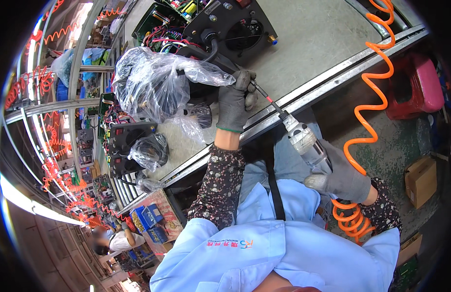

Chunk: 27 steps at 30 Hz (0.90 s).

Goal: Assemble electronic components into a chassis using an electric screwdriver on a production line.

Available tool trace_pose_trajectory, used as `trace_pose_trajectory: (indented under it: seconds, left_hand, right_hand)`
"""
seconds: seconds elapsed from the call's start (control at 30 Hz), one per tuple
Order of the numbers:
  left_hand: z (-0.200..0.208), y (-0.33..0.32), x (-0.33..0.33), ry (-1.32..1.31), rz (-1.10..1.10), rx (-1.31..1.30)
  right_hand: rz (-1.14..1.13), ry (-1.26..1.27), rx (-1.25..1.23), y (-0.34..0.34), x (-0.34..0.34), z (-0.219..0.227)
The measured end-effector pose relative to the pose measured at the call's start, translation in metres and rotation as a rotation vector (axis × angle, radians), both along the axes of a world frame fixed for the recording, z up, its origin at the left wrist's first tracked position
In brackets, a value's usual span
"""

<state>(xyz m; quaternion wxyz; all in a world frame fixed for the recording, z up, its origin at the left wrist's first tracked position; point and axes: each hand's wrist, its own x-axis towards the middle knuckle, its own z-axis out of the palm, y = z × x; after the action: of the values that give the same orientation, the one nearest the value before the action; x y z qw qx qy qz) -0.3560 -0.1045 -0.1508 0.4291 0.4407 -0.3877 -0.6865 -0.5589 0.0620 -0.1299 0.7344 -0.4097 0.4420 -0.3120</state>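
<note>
My right hand [345,168], in a grey glove, is wrapped round a silver air screwdriver [306,141]. Its long thin bit [268,98], with a red band, points up and left to my left hand [234,100]. That hand, also gloved, has its fingers curled together at the bit's tip; what they pinch is hidden. Just beyond them is a black-panelled machine unit [230,29] with a round fan opening, a thick black cable and bare circuit boards and wires. Crumpled clear plastic bags [152,82] lie over dark parts left of my left hand.
An orange coiled air hose [371,114] hangs at the right and loops by my right forearm. The metal bench edge [328,82] runs diagonally below the unit. A second unit [130,146] stands at the left, near blue bins [150,216]. A pink stool [420,87] and cardboard box [421,181] are at right.
</note>
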Motion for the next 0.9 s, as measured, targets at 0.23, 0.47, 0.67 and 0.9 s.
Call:
trace_pose_trajectory:
  seconds: [0.23, 0.47, 0.67, 0.9]
  left_hand:
    - [0.004, 0.0, 0.017, -0.265, -0.135, -0.084]
    - [0.004, -0.001, 0.012, 0.118, -0.157, 0.066]
    - [0.007, -0.004, 0.006, 0.088, -0.119, 0.013]
    - [0.01, -0.005, 0.007, 0.172, -0.126, 0.002]
  right_hand:
    - [-0.043, -0.104, 0.091, 0.005, 0.001, 0.004]
    - [-0.038, -0.101, -0.112, -0.007, 0.01, -0.005]
    - [-0.081, -0.055, -0.093, -0.012, 0.02, 0.002]
    - [-0.07, -0.108, -0.001, 0.001, 0.015, 0.006]
